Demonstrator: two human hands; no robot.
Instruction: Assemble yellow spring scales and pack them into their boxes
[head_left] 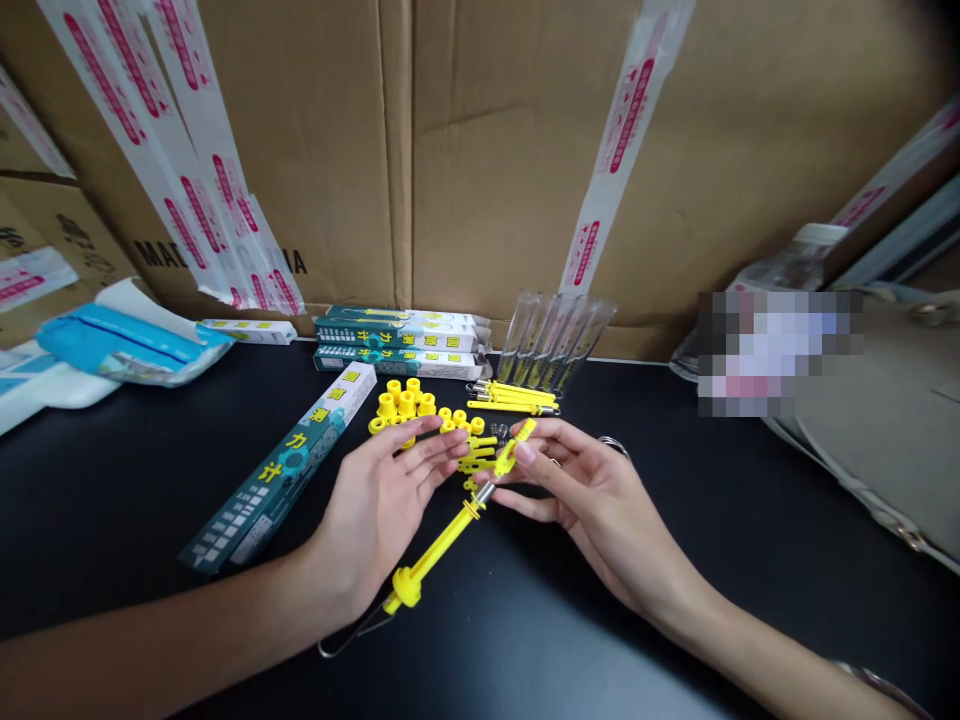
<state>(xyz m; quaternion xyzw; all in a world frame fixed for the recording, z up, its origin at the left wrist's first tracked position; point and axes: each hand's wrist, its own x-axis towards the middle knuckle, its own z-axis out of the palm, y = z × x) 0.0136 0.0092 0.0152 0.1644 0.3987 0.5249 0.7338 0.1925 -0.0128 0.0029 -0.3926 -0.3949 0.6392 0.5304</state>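
Note:
Thumb and fingers of my right hand (pixel 577 480) pinch the upper end of a yellow spring-scale rod (pixel 442 545). The rod slants down to the left, with a metal spring near the pinch, a yellow cap low down and a wire hook at the bottom. My left hand (pixel 390 500) is beside it, fingers stretched out and palm toward the rod, holding nothing. Just behind the hands lie yellow caps (pixel 406 402), smaller yellow rings (pixel 477 426), yellow flat pieces (pixel 474 464) and small dark springs (pixel 501 430), partly hidden by the fingers.
Several yellow rods with hooks (pixel 517 405) lie before upright clear tubes (pixel 551 340). Green-white boxes (pixel 397 350) are stacked behind; one box (pixel 285 465) lies at the left. A blue packet (pixel 135 340), plastic bottle (pixel 787 262) and beige bag (pixel 885 400) flank a cardboard wall (pixel 487 150).

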